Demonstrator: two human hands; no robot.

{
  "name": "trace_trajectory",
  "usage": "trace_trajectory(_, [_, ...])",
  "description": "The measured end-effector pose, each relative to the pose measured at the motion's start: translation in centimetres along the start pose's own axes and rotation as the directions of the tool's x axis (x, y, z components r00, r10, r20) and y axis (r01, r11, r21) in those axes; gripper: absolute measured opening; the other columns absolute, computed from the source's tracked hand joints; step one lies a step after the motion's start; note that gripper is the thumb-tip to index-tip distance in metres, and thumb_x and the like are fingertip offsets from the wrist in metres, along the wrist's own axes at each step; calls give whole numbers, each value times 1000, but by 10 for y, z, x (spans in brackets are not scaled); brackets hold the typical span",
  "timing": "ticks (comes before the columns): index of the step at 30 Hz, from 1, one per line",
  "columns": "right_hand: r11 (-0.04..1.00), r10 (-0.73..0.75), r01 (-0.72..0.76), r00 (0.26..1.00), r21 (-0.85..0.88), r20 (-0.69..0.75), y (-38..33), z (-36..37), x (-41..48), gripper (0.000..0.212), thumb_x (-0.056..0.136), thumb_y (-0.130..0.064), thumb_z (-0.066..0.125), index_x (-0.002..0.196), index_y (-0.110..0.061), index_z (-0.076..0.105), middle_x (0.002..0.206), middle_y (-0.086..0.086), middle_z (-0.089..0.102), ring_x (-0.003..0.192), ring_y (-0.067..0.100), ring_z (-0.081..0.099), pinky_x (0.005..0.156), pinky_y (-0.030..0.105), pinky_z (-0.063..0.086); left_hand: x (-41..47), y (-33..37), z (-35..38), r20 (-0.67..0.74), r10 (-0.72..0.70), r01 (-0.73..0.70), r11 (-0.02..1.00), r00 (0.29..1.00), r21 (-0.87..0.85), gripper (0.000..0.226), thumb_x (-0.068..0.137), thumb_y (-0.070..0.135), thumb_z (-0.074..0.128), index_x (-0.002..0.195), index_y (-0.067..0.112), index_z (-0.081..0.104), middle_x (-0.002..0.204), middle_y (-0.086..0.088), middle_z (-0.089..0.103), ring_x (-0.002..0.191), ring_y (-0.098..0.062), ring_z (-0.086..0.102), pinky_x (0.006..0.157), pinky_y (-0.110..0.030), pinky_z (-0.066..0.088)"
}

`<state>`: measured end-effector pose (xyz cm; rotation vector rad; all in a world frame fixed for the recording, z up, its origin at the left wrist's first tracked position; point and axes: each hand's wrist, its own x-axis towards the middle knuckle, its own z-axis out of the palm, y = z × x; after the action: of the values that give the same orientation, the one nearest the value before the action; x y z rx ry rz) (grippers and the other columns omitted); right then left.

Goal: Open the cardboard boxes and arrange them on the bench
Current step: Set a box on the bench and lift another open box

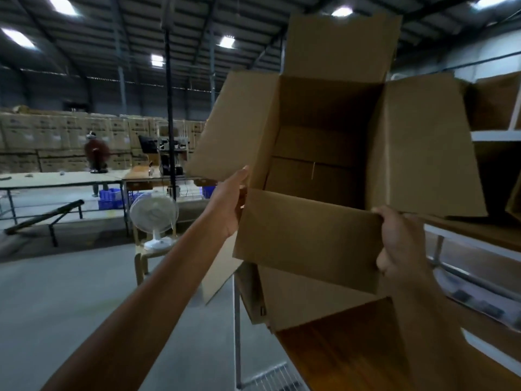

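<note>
A large brown cardboard box [318,165] is held up in front of me, its mouth facing me and all its flaps spread outward. My left hand [229,204] grips the box's left edge where the near flap meets the side flap. My right hand [400,244] grips the right end of the near flap. The inside of the box is bare. Below it lies the wooden bench top [338,348], and the box hangs above its left end.
Another opened cardboard box [496,108] stands on a white shelf rack at the right. A white fan [153,218] sits on a stool at left-centre. Long tables [64,179], blue crates, stacked cartons and a person [96,153] are far back. Grey floor lies to the left.
</note>
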<state>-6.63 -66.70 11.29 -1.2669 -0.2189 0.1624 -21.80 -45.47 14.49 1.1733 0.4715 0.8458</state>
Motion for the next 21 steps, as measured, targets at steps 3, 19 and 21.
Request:
trace_trajectory(3, [1000,-4,5,1000,28,-20,-2,33,39,36,90,-32,63,117,-9,54,102,12,58,89,25,55,79,41,42,55,8,10,-21,-5,5,1000,1000,16,91,62,64,77,136,17,54,120,-13,67,102,-31,67,76,-45,55])
trace_trajectory(19, [1000,-24,20,980,-24,-196,56,176,183,44,93,-28,60,129,-5,47,106,12,57,94,27,55,83,41,46,308,-19,7,71,-23,14,991,997,132,39,90,25,71,116,15,45,100,-6,57,87,-20,58,68,-34,46])
trace_trajectory(21, [999,-32,22,971,-46,-236,62,191,195,43,94,-29,60,127,-4,48,104,11,57,93,27,55,79,40,49,342,-22,6,127,-39,17,985,991,172,48,89,26,70,128,8,48,105,-9,60,90,-22,60,65,-32,45])
